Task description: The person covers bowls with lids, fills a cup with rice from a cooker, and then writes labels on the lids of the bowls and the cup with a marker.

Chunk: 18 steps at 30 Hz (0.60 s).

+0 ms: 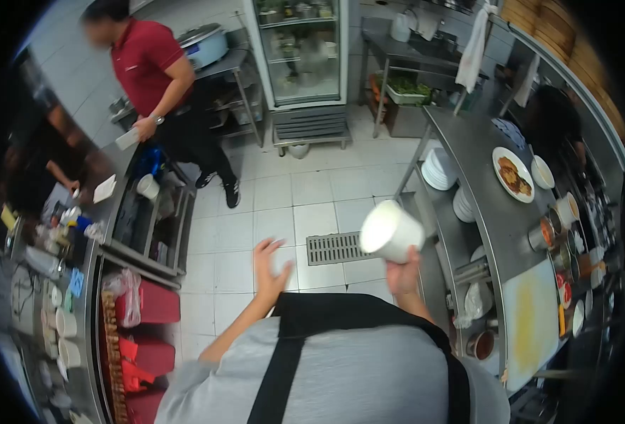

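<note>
The white tub (399, 234) partly hides the fingers (413, 256) of the right hand (403, 275); small items (63, 220) at far left are blurred.

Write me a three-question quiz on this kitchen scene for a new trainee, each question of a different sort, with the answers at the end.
1. Fill in the blank: the camera wearer is holding the white tub in the ____.
2. True or false: the standing co-worker in the upper left wears a blue shirt.
3. Multiple choice: what is on the steel counter, next to the white bowl?
A) A frying pan
B) A white plate of food
C) A stack of books

Key:
1. Right hand.
2. False; it is red.
3. B.
</note>
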Each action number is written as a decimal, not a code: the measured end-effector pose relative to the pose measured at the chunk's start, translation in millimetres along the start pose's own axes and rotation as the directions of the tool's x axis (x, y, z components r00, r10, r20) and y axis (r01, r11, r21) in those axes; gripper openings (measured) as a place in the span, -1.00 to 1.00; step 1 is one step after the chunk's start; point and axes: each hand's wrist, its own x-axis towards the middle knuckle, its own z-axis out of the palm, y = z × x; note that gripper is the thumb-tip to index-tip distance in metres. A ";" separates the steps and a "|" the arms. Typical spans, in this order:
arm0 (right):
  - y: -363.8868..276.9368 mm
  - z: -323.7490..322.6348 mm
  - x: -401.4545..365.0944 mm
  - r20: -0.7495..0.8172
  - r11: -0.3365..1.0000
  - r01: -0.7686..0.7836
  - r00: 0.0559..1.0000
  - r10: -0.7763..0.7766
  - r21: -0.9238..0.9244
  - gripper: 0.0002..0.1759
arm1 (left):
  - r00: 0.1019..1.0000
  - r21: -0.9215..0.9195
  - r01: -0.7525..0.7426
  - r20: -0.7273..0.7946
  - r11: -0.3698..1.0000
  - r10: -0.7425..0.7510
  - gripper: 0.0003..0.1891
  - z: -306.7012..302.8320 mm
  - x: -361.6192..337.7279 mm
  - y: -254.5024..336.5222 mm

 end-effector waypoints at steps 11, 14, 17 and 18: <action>119.8 97.4 67.9 0.432 0.572 -0.757 0.421 0.798 -0.317 -0.18 | 0.811 -0.709 0.584 0.526 0.394 -0.256 0.18 -74.6 35.5 -44.1; 135.9 108.9 88.0 0.428 0.494 -0.796 0.333 0.840 -0.350 -0.14 | 0.774 -0.685 0.632 0.573 0.362 -0.269 0.23 -44.8 80.5 -18.7; 140.6 101.5 122.9 0.416 0.478 -0.805 0.323 0.850 -0.352 -0.12 | 0.747 -0.615 0.664 0.573 0.426 -0.337 -0.05 -16.2 114.7 -17.3; 139.2 96.6 138.9 0.399 0.479 -0.784 0.323 0.858 -0.395 -0.13 | 0.746 -0.598 0.663 0.571 0.450 -0.342 -0.14 -7.9 124.1 -22.5</action>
